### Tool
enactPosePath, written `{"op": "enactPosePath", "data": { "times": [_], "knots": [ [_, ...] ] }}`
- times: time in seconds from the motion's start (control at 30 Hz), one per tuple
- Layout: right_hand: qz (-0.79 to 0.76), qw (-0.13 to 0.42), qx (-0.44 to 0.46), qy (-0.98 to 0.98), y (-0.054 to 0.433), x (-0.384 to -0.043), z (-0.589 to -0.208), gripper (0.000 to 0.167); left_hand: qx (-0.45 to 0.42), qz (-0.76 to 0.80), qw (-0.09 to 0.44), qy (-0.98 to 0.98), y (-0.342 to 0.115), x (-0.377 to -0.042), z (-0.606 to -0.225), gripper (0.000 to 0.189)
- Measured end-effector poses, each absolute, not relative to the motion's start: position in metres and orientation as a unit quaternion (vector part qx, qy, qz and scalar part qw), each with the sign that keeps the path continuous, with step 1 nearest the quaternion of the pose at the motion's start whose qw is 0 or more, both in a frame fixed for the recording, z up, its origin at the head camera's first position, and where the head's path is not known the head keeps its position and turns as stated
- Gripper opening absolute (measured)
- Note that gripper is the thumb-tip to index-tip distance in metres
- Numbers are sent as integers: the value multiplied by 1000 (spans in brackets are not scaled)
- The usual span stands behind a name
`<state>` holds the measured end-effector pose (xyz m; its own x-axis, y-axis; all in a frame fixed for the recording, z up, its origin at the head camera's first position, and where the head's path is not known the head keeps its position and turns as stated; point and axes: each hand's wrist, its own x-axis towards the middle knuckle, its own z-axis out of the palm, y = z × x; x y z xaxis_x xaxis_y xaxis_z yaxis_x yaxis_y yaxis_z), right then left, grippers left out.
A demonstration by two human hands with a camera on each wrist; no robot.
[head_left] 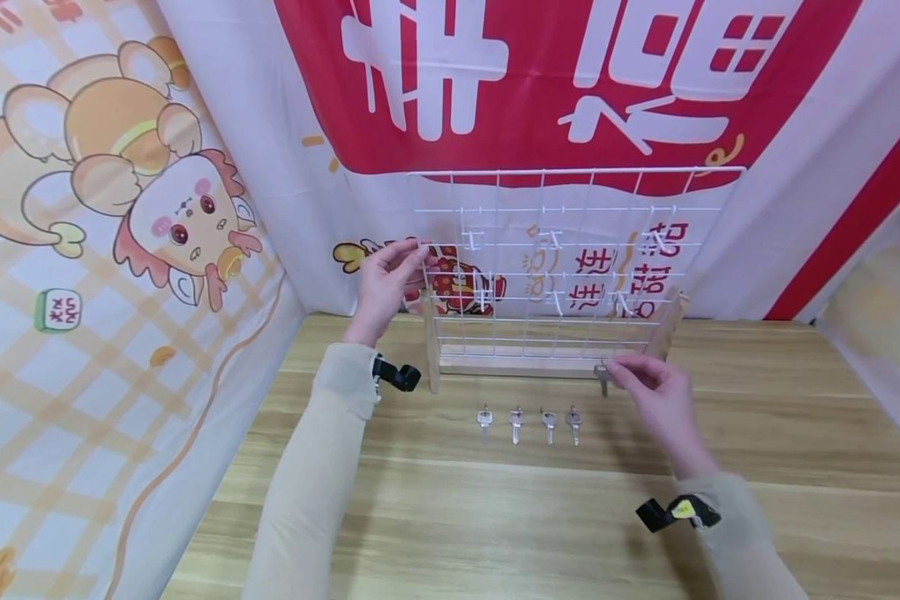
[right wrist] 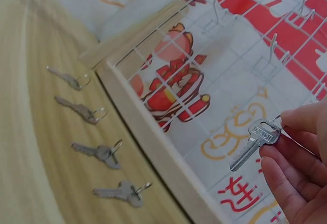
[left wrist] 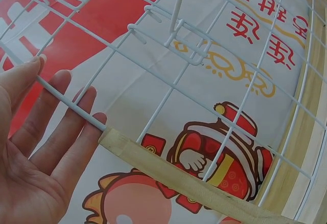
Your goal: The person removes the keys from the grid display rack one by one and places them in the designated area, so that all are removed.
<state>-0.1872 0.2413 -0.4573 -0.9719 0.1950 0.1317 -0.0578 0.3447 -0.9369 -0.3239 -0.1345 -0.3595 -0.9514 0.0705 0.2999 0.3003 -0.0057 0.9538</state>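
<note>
My left hand holds the left side wire of a white wire grid rack, thumb on one side and fingers on the other. In the left wrist view, that hand is just above the end of a wooden upright. My right hand pinches a small silver key by its ring; the blade points away from the fingertips. That key hangs before the rack's lower right part. Several more keys with rings lie in a row on the table, in front of the rack.
White hooks hang on the rack in two rows. Its wooden base stands on the wood-grain table. Printed cloth hangs behind, and another patterned cloth covers the left side.
</note>
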Motion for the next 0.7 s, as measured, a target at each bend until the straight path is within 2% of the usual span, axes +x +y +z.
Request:
{"op": "enactPosePath", "data": {
  "times": [0.43,0.7],
  "knots": [
    [563,58,-46,-823,254,-183,-497,32,-136,-698,86,-698,-135,-326,-361,36],
    [562,17,-63,-825,258,-181,-510,36,-140,-697,88,-698,-135,-324,-360,36]
  ]
}}
